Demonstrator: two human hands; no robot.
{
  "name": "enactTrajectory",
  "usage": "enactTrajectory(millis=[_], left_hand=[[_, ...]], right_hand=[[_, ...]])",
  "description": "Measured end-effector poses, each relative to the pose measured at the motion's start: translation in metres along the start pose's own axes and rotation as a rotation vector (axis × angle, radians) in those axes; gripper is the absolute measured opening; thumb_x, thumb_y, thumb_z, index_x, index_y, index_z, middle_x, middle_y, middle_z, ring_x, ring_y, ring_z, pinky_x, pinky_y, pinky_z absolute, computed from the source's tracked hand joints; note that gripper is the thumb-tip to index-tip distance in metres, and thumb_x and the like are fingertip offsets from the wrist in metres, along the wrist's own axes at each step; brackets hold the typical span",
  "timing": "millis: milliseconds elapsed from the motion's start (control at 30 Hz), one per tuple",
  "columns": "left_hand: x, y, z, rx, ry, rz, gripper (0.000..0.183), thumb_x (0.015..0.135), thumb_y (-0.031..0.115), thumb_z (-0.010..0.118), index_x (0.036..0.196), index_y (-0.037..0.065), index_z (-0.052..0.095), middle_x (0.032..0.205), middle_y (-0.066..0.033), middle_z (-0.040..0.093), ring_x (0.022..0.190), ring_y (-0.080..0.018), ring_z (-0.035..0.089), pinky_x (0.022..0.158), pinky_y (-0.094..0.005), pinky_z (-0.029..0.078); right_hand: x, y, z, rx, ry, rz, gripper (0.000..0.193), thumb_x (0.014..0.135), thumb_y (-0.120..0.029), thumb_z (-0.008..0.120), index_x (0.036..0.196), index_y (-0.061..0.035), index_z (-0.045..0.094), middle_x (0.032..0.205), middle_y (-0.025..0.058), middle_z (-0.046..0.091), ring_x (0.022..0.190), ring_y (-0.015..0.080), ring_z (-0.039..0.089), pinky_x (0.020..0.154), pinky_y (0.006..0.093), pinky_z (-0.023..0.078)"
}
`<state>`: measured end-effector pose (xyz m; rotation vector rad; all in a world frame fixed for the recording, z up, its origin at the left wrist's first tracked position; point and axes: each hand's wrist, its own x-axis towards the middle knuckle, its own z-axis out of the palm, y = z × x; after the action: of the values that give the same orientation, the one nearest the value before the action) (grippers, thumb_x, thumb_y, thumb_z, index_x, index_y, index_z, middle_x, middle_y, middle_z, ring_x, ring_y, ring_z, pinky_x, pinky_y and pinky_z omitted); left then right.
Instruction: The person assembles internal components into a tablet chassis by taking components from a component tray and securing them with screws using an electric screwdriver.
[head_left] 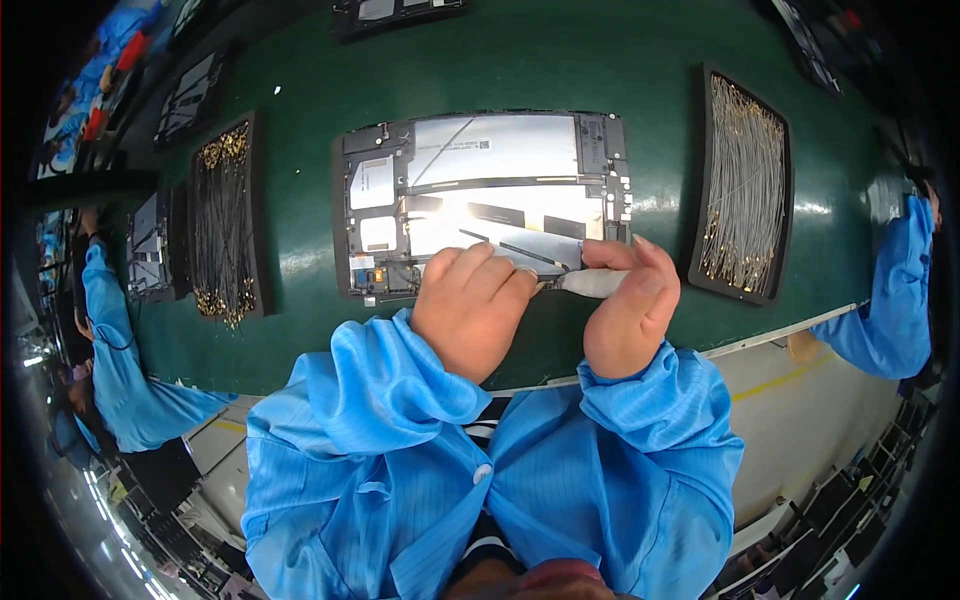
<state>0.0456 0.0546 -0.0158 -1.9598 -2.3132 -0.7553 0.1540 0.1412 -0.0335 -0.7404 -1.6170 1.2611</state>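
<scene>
An opened tablet (375, 225) lies on the green bench in front of me, its silver battery panels and small boards exposed. My left hand (474, 305) rests over its near edge with the fingers curled down; whatever they grip is hidden. To the right, my right hand (634, 305) is closed around a white tapered piece (594, 283) with a dark narrow tip that points left at the tablet's near edge. I cannot tell whether it is a tool handle or a finger cover. A thin dark strip (515, 250) slants across the lower battery between my hands.
Black trays of thin cables with gold ends stand at both sides: dark cables in the left tray (225, 225), grey ones in the right tray (745, 190). Another opened tablet (150, 245) lies beyond the left tray. More devices (398, 12) lie farther back. Blue-sleeved people work at both sides.
</scene>
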Motion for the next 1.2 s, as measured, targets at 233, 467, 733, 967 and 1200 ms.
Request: enactTrajectory(millis=[233, 467, 733, 967, 1200], left_hand=[[0.0, -0.001, -0.003, 0.003, -0.041, -0.011, 0.015, 0.063, 0.011, 0.053, 0.078, 0.008, 0.055, 0.076, -0.0055, 0.053, 0.082, -0.0226, 0.049, 0.073, -0.0326, 0.034], [0.001, 0.0, -0.003, 0.0, -0.035, -0.015, 0.015, 0.062, 0.01, 0.052, 0.077, 0.008, 0.055, 0.075, -0.0054, 0.052, 0.082, -0.0218, 0.049, 0.073, -0.0325, 0.035], [0.002, -0.002, -0.003, 0.005, -0.015, -0.011, 0.014, 0.062, 0.012, 0.051, 0.076, 0.008, 0.055, 0.074, -0.0042, 0.051, 0.08, -0.02, 0.049, 0.07, -0.0314, 0.035], [0.002, -0.007, -0.011, 0.019, -0.041, 0.03, 0.015, 0.064, 0.013, 0.049, 0.076, 0.009, 0.056, 0.069, -0.0038, 0.05, 0.076, -0.02, 0.049, 0.07, -0.0314, 0.036], [-0.025, -0.076, -0.056, -0.001, 0.191, -0.832, 0.032, 0.075, 0.026, 0.049, 0.093, 0.0, 0.053, 0.086, -0.0157, 0.055, 0.083, -0.0278, 0.051, 0.072, -0.0344, 0.04]], right_hand=[[0.001, 0.005, -0.001, 0.027, -0.068, -0.061, 0.026, 0.086, -0.022, 0.034, 0.101, -0.0016, 0.035, 0.083, 0.0125, 0.057, 0.073, 0.0144, 0.052, 0.068, 0.0254, 0.04], [0.002, 0.002, -0.002, 0.004, -0.066, -0.039, 0.026, 0.086, -0.023, 0.034, 0.101, -0.0014, 0.035, 0.081, 0.0126, 0.057, 0.072, 0.0152, 0.053, 0.068, 0.0259, 0.041], [0.015, -0.009, -0.001, -0.203, -0.34, -0.119, 0.014, 0.077, -0.017, 0.05, 0.077, -0.0031, 0.053, 0.075, 0.0109, 0.057, 0.066, 0.0236, 0.054, 0.061, 0.0304, 0.043], [0.025, -0.013, 0.009, -0.291, -0.425, -0.182, 0.014, 0.075, -0.017, 0.05, 0.073, -0.0036, 0.054, 0.069, 0.0098, 0.055, 0.059, 0.0268, 0.051, 0.055, 0.0337, 0.042], [0.047, -0.03, -0.029, -0.077, 0.023, 0.735, 0.04, 0.082, -0.027, 0.044, 0.111, 0.0003, 0.037, 0.079, 0.0075, 0.052, 0.055, 0.0093, 0.046, 0.047, 0.0201, 0.039]])
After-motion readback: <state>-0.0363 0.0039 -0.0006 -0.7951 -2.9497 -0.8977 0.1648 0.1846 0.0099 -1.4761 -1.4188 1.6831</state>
